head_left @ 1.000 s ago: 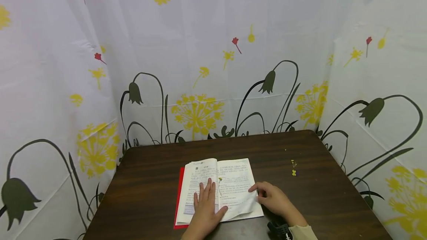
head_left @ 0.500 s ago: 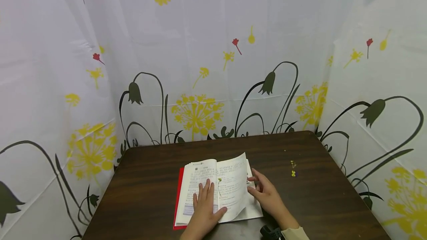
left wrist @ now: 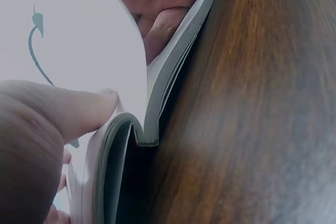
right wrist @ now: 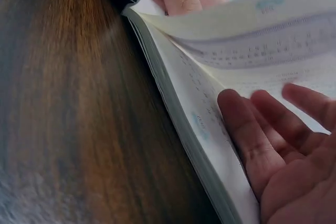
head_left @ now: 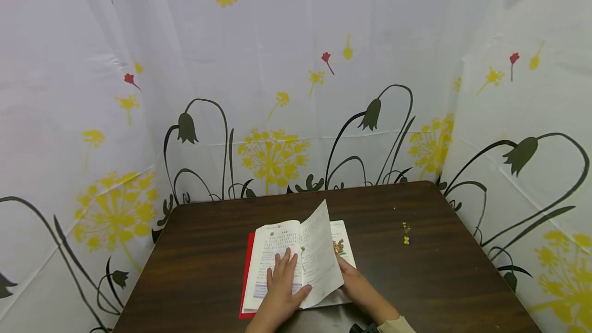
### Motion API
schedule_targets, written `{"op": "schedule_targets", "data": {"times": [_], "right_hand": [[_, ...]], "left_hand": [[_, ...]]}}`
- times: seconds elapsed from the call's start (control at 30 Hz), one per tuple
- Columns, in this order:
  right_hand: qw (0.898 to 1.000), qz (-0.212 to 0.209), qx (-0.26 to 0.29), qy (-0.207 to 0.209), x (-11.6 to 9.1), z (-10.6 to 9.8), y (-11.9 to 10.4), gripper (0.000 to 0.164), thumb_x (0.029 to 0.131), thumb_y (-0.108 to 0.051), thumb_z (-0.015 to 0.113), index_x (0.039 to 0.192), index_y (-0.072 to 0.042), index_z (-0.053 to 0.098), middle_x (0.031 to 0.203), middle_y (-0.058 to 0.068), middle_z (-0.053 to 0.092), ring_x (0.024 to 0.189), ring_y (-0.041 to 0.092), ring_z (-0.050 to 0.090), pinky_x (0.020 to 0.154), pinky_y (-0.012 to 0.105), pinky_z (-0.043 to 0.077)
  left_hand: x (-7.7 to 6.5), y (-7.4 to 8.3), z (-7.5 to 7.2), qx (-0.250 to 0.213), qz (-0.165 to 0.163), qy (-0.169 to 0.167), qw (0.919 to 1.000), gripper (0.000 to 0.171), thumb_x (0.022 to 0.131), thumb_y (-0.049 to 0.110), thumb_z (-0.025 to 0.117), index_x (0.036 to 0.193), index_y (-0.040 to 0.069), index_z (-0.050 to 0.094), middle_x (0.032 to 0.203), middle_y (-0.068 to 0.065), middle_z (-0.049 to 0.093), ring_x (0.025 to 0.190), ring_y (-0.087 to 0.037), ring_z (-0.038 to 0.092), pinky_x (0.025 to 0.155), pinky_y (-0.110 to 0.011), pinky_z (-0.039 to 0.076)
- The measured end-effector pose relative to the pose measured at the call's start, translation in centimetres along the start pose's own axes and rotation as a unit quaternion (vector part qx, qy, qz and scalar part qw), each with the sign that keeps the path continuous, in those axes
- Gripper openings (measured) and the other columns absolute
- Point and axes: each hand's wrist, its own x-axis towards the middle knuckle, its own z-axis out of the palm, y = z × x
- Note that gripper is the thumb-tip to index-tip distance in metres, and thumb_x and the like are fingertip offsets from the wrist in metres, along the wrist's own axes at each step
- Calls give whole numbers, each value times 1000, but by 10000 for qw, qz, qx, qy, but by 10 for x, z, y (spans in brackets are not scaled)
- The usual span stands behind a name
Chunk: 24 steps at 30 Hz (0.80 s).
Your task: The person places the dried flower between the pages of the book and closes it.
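An open book [head_left: 270,243] with printed pages lies on the dark wooden table. My left hand [head_left: 279,292] rests on its left page with fingers spread, the thumb [left wrist: 89,109] across the fold. One page [head_left: 322,256] stands lifted on the right, curving up toward the middle. My right hand [head_left: 363,289] is behind that page, its fingers [right wrist: 252,140] extended along the underside. The fingertips are partly hidden by the page in the head view. A small flower sprig [head_left: 302,248] with a thin stem lies by the fold on the lifted page.
Several small dried yellow and purple flowers [head_left: 407,239] lie on the table [head_left: 444,281] to the right of the book. A red cover [head_left: 246,271] shows along the book's left edge. A white curtain [head_left: 277,40] with printed flowers hangs behind the table.
My right hand has moved left from the page's outer edge, and the page has risen from nearly flat to standing up, uncovering a picture beneath. My left hand stays in place.
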Motion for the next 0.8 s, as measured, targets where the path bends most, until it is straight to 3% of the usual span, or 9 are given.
{"op": "schedule_targets", "data": {"times": [0.17, 0.23, 0.43, 0.57, 0.63, 0.67, 0.8], "right_hand": [[9946, -236, -984, -247, -1, -3, 6, 65, 112, -23, 59, 171, -20, 35, 182, 7, 25, 163, 6, 22, 122, 12, 20], [9895, -362, -1346, -372, -1, -3, 8, 64, 111, -25, 61, 170, -21, 36, 181, 8, 29, 164, 15, 25, 124, 17, 22], [9797, -751, -1702, -748, -1, 2, 8, 46, 112, -25, 62, 155, -12, 56, 158, 12, 60, 140, 6, 55, 117, 22, 41], [9739, -706, -1957, -903, -4, 10, 7, 52, 109, -31, 67, 158, -17, 53, 158, 7, 59, 139, 7, 54, 117, 22, 42], [9623, -861, -2418, -897, -6, 13, 8, 56, 107, -35, 70, 158, -20, 51, 160, 4, 55, 143, 9, 51, 121, 26, 41], [9515, -1049, -2756, -876, -6, 15, 8, 57, 107, -36, 71, 158, -21, 51, 161, 4, 54, 145, 12, 51, 122, 30, 42], [8973, -1775, -3976, -718, -6, 18, 6, 60, 106, -39, 70, 159, -21, 52, 166, 3, 51, 155, 27, 47, 128, 55, 38]], "left_hand": [[1, 1, -1, -12, -121, 1, 9999, 74, 99, 29, 75, 161, 0, 47, 176, -24, 35, 162, -61, 21, 119, -89, 11], [1, 2, -2, 50, -214, -22, 9998, 71, 100, 28, 73, 161, 2, 48, 176, -23, 35, 163, -60, 22, 120, -87, 12], [-1, 2, -3, 262, -418, 36, 9988, 60, 105, 22, 68, 161, 9, 52, 175, -23, 37, 164, -55, 26, 123, -83, 17], [-4, 0, -4, 514, -506, 92, 9973, 54, 107, 20, 65, 160, 15, 55, 173, -24, 40, 163, -53, 30, 123, -82, 21], [-5, -2, -4, 698, -583, 114, 9958, 54, 107, 22, 65, 159, 16, 56, 172, -24, 41, 162, -52, 33, 123, -82, 21], [-5, -4, -4, 783, -635, 125, 9948, 54, 107, 24, 65, 160, 16, 56, 173, -24, 41, 162, -51, 33, 123, -81, 21], [-5, -9, -4, 1064, -847, 241, 9904, 57, 108, 29, 64, 161, 13, 53, 173, -22, 41, 163, -48, 34, 126, -78, 19]]}}
